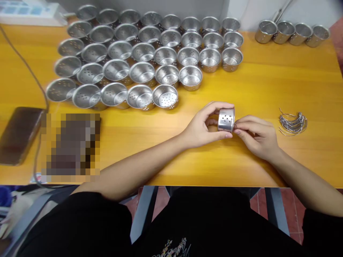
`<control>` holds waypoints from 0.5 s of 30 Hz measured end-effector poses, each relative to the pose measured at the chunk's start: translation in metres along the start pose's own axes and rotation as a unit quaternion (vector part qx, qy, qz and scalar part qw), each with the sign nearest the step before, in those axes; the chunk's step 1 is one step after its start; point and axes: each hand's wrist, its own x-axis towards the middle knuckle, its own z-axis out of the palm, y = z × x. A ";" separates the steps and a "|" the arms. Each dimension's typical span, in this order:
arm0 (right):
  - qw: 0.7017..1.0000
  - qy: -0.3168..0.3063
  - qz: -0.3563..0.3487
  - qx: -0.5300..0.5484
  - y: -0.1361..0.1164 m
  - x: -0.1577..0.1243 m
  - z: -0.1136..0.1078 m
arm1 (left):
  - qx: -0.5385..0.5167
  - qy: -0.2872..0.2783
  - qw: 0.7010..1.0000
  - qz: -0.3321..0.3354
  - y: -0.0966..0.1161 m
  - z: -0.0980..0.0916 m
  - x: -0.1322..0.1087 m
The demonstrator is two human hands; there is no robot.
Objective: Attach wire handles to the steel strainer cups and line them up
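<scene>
My left hand [201, 125] is closed around a small perforated metal cup [226, 120], which lies on its side between thumb and fingers above the table. The holes in its wall face me. At the cup's right rim, the fingertips of my right hand [258, 136] are pinched together. A thin dark bit of wire [235, 125] shows between those fingertips and the cup; most of it is hidden by the fingers. To the right of my right hand lies a small heap of curved metal wires [293, 123] on the table.
Rows of perforated metal cups [166, 96] stand at the back left of the yellow table [150, 142]. Several more cups [301, 34] line up at the back right, one with wire or a tool in it. A phone-like dark object [21, 135], a pixelated item [71, 146] and a cable [25, 62] lie left.
</scene>
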 end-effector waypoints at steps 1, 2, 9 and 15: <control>1.000 0.017 0.007 -0.010 0.000 0.001 -0.001 | -0.008 -0.015 1.000 -0.001 0.000 -0.001 0.000; 0.999 0.035 0.017 -0.018 0.001 0.003 -0.002 | -0.015 -0.037 0.999 -0.002 0.001 -0.001 0.000; 0.998 0.051 0.028 -0.016 -0.002 0.005 -0.003 | 0.003 -0.008 1.000 0.003 0.001 -0.001 -0.002; 0.999 -0.014 -0.036 0.034 -0.004 0.001 0.004 | 0.010 -0.015 1.000 0.006 -0.003 -0.004 0.000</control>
